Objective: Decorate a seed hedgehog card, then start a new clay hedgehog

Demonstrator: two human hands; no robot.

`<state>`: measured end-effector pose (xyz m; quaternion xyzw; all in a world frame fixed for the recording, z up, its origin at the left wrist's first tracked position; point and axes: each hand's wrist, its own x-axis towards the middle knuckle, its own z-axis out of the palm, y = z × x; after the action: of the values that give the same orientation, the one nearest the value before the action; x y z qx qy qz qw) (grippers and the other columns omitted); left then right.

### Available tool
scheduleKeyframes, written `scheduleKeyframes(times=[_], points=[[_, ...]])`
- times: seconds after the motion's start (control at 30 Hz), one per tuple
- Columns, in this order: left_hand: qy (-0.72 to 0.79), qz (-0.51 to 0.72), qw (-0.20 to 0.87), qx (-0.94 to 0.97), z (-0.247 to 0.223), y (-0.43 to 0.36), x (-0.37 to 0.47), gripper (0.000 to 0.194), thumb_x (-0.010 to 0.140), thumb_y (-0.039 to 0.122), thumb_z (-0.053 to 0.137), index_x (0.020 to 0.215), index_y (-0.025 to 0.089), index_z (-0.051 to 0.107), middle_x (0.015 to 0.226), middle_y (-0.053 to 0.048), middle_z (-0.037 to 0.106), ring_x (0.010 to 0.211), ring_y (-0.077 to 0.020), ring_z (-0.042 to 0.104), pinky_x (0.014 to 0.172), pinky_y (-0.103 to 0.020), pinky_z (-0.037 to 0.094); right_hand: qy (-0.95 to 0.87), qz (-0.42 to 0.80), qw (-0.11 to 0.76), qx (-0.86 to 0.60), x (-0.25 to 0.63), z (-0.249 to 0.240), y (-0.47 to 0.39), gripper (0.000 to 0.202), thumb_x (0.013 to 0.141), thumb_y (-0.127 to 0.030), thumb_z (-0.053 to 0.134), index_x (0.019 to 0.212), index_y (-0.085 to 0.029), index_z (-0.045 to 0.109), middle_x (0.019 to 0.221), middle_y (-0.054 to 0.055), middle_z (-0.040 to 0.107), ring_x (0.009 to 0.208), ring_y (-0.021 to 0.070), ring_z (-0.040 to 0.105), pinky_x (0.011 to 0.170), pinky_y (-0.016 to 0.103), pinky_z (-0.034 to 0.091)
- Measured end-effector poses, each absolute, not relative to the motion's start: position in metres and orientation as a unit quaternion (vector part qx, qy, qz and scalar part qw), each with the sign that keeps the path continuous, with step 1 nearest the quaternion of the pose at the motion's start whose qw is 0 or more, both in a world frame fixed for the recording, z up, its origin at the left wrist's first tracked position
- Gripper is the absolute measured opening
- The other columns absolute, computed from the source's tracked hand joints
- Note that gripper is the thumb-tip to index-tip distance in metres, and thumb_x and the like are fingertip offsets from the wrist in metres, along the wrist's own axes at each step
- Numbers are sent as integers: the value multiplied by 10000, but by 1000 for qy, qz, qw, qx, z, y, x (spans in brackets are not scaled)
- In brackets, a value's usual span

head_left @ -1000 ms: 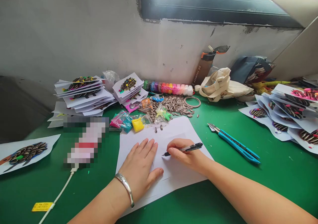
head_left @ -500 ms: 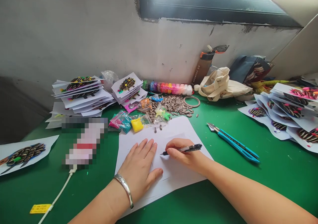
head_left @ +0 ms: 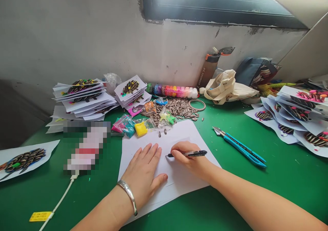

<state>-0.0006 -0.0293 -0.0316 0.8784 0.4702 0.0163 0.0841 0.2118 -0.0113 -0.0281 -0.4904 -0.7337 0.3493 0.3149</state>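
Note:
My left hand (head_left: 146, 173) lies flat on a stack of white paper (head_left: 184, 132), fingers stretched out and thumb apart. A silver bangle (head_left: 128, 193) circles that wrist. My right hand (head_left: 189, 156) grips a black pen (head_left: 196, 153), its tip at the paper just right of my left fingers. A small, faint dark mark shows by the tip. Two sunflower seeds (head_left: 165, 132) lie on the paper's upper part. Beyond its top edge are small bags of coloured clay, among them a yellow one (head_left: 140, 129) and a teal one (head_left: 128, 127).
A blue utility knife (head_left: 243, 147) lies to the right with its blade out. Behind are a seed pile (head_left: 181, 108), a tape ring (head_left: 197, 104), a bottle (head_left: 208, 69) and a cloth bag (head_left: 222, 87). Seed-picture stacks (head_left: 87, 101) flank both sides. A white cable (head_left: 61, 200) runs at left.
The pen tip has shifted slightly upward on the paper, and a short faint stroke now shows by it. My left hand stays in place.

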Motion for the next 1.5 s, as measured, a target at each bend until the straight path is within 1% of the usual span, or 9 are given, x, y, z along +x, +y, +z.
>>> scheduleKeyframes(times=[0.2, 0.33, 0.53, 0.63, 0.77, 1.1, 1.23, 1.4, 1.5], points=[[471, 14, 85, 878, -32, -29, -1, 672, 881, 523, 443, 1450, 179, 342, 1520, -68, 308, 1401, -290, 252, 1142, -486, 207, -709, 335, 333, -523, 211, -27, -11, 200, 841, -206, 469, 708, -187, 617, 692, 0, 644, 664, 133, 540, 659, 252, 381], [471, 14, 88, 877, -32, -30, -1, 673, 884, 524, 438, 1454, 182, 332, 1524, -60, 296, 1406, -286, 240, 1145, -486, 203, -688, 334, 340, -547, 210, -26, -11, 192, 842, -203, 459, 706, -193, 595, 708, -7, 636, 685, 135, 531, 657, 250, 372], [478, 3, 87, 874, -32, -31, -1, 668, 888, 526, 426, 1459, 196, 322, 1528, -51, 284, 1411, -279, 228, 1148, -485, 195, -664, 336, 351, -568, 212, -24, -13, 223, 854, -215, 444, 650, -185, 527, 643, -18, 569, 626, 119, 470, 595, 241, 339], [479, 2, 88, 873, -32, -31, -1, 664, 889, 523, 424, 1461, 201, 319, 1527, -48, 285, 1413, -274, 224, 1152, -476, 188, -649, 338, 358, -580, 215, -23, -13, 236, 864, -225, 436, 646, -185, 518, 631, -23, 536, 610, 115, 435, 561, 238, 318], [479, 2, 92, 873, -32, -31, 0, 668, 890, 515, 423, 1461, 186, 317, 1530, -56, 277, 1413, -280, 220, 1149, -485, 190, -637, 331, 364, -594, 219, -23, -13, 228, 867, -234, 438, 669, -184, 539, 635, -23, 529, 615, 118, 418, 563, 239, 316], [476, 7, 94, 874, -32, -30, -1, 659, 893, 510, 418, 1459, 185, 323, 1529, -62, 280, 1410, -286, 228, 1146, -491, 191, -616, 314, 386, -611, 234, -21, -9, 232, 847, -236, 435, 620, -191, 454, 605, -22, 437, 594, 123, 369, 527, 253, 283], [478, 4, 94, 873, -33, -30, -1, 660, 896, 515, 411, 1461, 187, 319, 1531, -58, 279, 1414, -284, 218, 1151, -484, 179, -615, 300, 379, -622, 238, -19, -9, 233, 842, -224, 434, 610, -196, 444, 598, -24, 422, 584, 125, 362, 521, 258, 277], [478, 2, 95, 873, -33, -30, -1, 662, 897, 516, 406, 1461, 181, 317, 1533, -58, 270, 1416, -284, 210, 1150, -485, 182, -602, 292, 369, -645, 242, -16, -8, 239, 824, -214, 430, 589, -207, 390, 562, -36, 350, 548, 123, 313, 492, 257, 246], [478, 0, 96, 873, -32, -30, -1, 658, 899, 508, 408, 1461, 179, 316, 1533, -60, 265, 1415, -282, 215, 1147, -487, 188, -612, 278, 360, -647, 245, -15, -8, 239, 815, -206, 424, 582, -208, 373, 557, -37, 345, 541, 121, 310, 486, 257, 238]])
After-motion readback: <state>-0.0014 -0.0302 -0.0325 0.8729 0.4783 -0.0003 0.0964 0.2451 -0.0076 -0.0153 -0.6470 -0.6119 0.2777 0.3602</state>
